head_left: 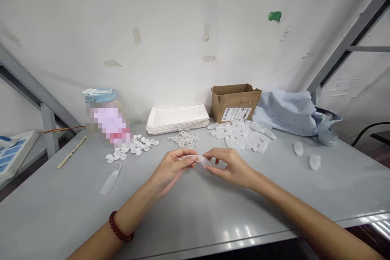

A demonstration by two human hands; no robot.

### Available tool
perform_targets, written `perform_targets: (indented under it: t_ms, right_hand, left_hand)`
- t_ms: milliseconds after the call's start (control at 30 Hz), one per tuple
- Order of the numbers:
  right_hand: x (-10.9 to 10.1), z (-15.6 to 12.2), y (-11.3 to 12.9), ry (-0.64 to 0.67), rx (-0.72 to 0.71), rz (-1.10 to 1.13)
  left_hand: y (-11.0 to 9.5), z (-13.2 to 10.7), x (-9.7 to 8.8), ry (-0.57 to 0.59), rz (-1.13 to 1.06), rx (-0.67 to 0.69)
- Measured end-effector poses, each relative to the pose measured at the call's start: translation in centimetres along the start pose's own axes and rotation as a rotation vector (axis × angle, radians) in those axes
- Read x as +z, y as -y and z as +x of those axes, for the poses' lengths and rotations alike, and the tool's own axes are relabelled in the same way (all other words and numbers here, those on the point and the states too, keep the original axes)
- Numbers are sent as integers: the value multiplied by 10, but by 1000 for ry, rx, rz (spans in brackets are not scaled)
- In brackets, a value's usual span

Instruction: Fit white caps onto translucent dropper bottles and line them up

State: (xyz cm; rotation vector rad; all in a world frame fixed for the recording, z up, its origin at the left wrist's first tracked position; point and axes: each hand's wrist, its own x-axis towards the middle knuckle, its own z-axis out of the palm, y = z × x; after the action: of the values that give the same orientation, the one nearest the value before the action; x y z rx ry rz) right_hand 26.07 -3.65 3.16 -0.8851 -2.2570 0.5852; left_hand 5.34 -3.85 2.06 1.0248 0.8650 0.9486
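My left hand (172, 166) and my right hand (229, 165) meet over the middle of the grey table (76, 211). Between their pinched fingertips is a small clear plastic bottle (202, 160) with a thin white loop at its left end. The left fingers pinch the loop side, the right fingers grip the bottle's other end. A dark red bead bracelet (119, 228) sits on my left wrist. Behind the hands lies a small heap of white loops (183, 138).
A pile of clear bottles (240, 135) lies before an open cardboard box (234, 102). White caps (134, 148) are scattered left, with one finished bottle (110, 181). A stack of white sheets (178, 119), a blue cloth (292, 115) and two stray bottles (306, 155) are at the back and right.
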Motion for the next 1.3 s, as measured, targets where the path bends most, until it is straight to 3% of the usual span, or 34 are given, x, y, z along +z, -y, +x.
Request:
perform_targets:
  t_ms: [267,700,833,967,1133,1300]
  right_hand:
    - [6,-2,-1,6,-75,-36]
    - [14,2,5,-29,247,404]
    - [13,2,6,-43,383,573]
    - [15,2,7,-30,443,723]
    - [19,3,6,-88,503,791]
    - [20,4,6,-141,558,812]
  left_hand:
    - [1,0,4,36,63,36]
    - [-4,-5,7,-80,376,159]
    - [-7,-11,9,-111,691,427]
    - [-5,-16,10,-30,1047,703]
    - [0,-17,10,-2,1368,826]
    - [7,-16,11,-42,1479,939]
